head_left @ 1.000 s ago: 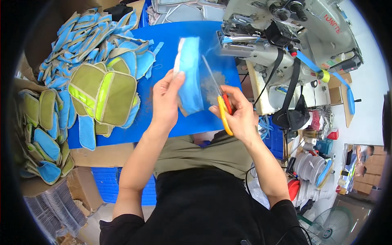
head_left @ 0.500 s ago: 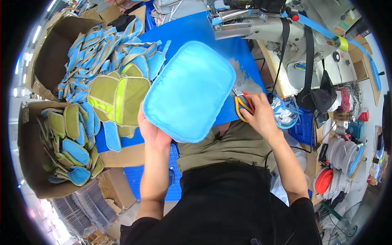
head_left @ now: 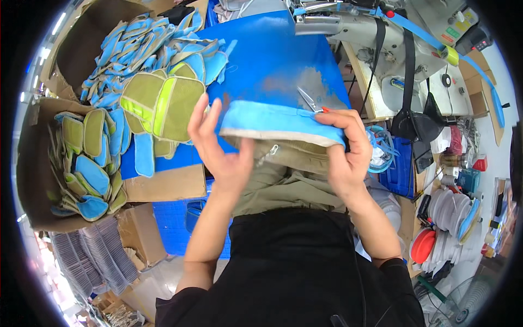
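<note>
A light blue padded fabric piece (head_left: pixel 278 119) with rounded corners is tipped nearly edge-on above my lap. Its pale rim and part of a tan underside face me. My right hand (head_left: pixel 350 155) grips the right end, thumb below and fingers over the top. At the left end is my left hand (head_left: pixel 220 150), slightly blurred, its fingers raised and apart and its thumb close to the rim. Just beyond the piece, scissors (head_left: pixel 307 99) lie on the blue table (head_left: pixel 261 49), blades pointing away; a bit of red handle shows by my right fingers and the remainder is hidden.
Olive and lime pads (head_left: pixel 177 109) lie at the table's left, before a heap of blue-and-tan pieces (head_left: pixel 131 52). A cardboard box (head_left: pixel 35 163) of pads stands nearer. A sewing machine (head_left: pixel 359 27) is at the far right, with tape spools (head_left: pixel 447 207) below it.
The blue piece has swung from face-up to nearly edge-on and come lower. My right hand has left the scissors and taken its right end. My left fingers have spread.
</note>
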Tool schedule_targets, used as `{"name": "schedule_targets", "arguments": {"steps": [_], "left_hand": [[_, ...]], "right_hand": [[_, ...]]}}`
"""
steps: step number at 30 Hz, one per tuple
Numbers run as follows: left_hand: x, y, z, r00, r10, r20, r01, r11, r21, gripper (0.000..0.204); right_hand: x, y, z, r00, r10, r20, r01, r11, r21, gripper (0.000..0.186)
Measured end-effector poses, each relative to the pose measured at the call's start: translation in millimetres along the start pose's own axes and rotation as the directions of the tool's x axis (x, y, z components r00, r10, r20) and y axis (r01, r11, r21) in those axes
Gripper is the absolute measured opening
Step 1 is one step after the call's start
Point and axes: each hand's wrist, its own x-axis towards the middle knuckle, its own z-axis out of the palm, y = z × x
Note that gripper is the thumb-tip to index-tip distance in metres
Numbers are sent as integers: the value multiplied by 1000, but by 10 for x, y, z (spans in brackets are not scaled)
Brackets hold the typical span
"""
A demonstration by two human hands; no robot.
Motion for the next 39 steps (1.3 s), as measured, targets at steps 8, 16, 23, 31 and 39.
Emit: {"name": "schedule_targets", "arguments": {"steps": [8, 16, 23, 31, 39], "left_hand": [[-316, 68, -87, 956, -174, 235, 218, 960, -175, 29], [-643, 406, -265, 400, -450, 799, 877, -66, -476, 28], [-601, 382, -314, 273, -265, 925, 673, -635, -380, 42], [-560, -188, -193, 305, -87, 948, 865, -390, -314, 37], [-160, 4, -4, 161, -200, 966, 978, 166, -129, 29]], "right_hand": [[-329, -9, -100, 989, 143, -47, -148, 980, -131, 28], [-610, 80, -166, 899, 435, -52, -401, 864, 303, 20], [-524, 182, -161, 881, 462, -100, -401, 843, 357, 17], [-395, 283, -214, 963, 251, -103, -243, 966, 83, 22], [-293, 492, -84, 992, 128, 8, -126, 986, -110, 22]]}}
